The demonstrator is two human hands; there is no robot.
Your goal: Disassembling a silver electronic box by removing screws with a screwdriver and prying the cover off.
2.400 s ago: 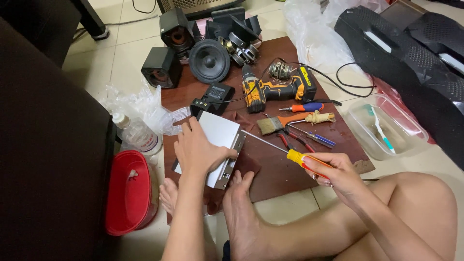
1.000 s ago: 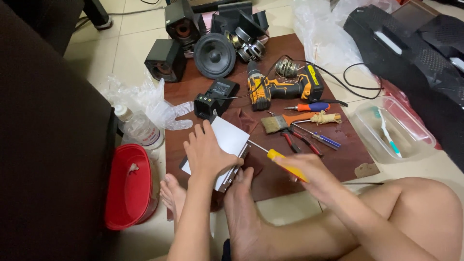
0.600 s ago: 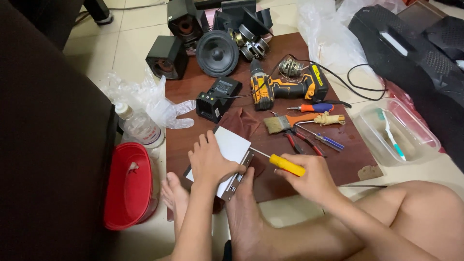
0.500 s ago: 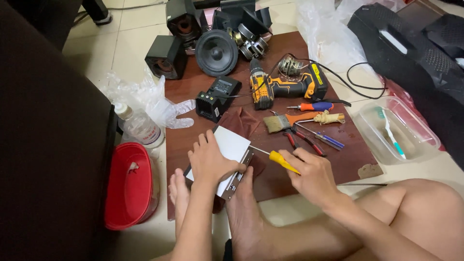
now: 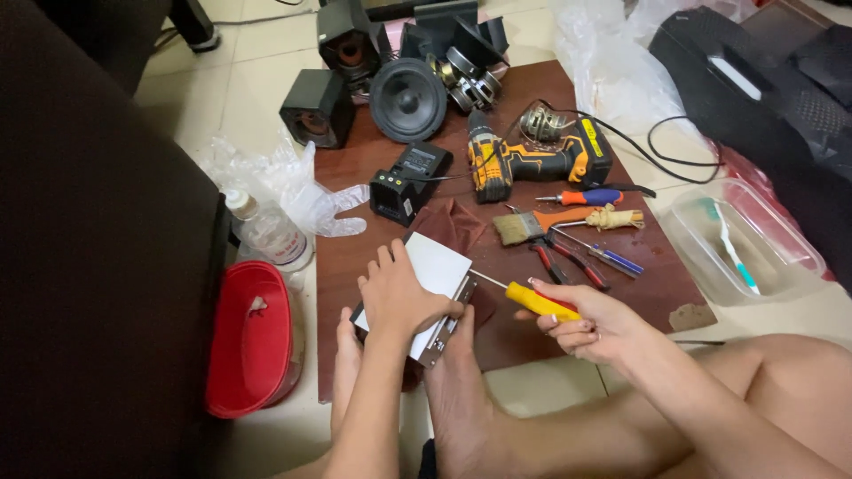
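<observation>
We sit on the floor with a brown board [image 5: 373,257] laid across the tiles as our worktop. Our left hand [image 5: 397,297] presses palm down on a flat white-topped metal box [image 5: 439,266], fingers spread over its near half and thumb curled at the right edge; it pins the box rather than gripping it, and the forearm runs straight up from the bottom of the view. The box lies at the near edge of the board, tilted a little, with our two bare feet [image 5: 453,390] braced against its near side.

Our right hand [image 5: 590,321] is clenched around the yellow handle of a screwdriver [image 5: 532,300], knuckles up, wrist bent inward, forearm coming in from the lower right over our bare knee. The thin shaft points left and slightly up, its tip meeting the right edge of the box, just beside the left thumb.

Farther up the board lie a paintbrush [image 5: 532,223], red-handled pliers [image 5: 568,262], a blue and red screwdriver [image 5: 586,196], an orange and black cordless drill [image 5: 532,161], a small black box [image 5: 408,182] and a large round speaker cone [image 5: 408,98]. Two little black speakers [image 5: 318,108] stand at the far left corner. A red lidded tub [image 5: 253,337] and a clear bottle [image 5: 266,232] sit on the floor to the left, a clear plastic container [image 5: 745,244] to the right
</observation>
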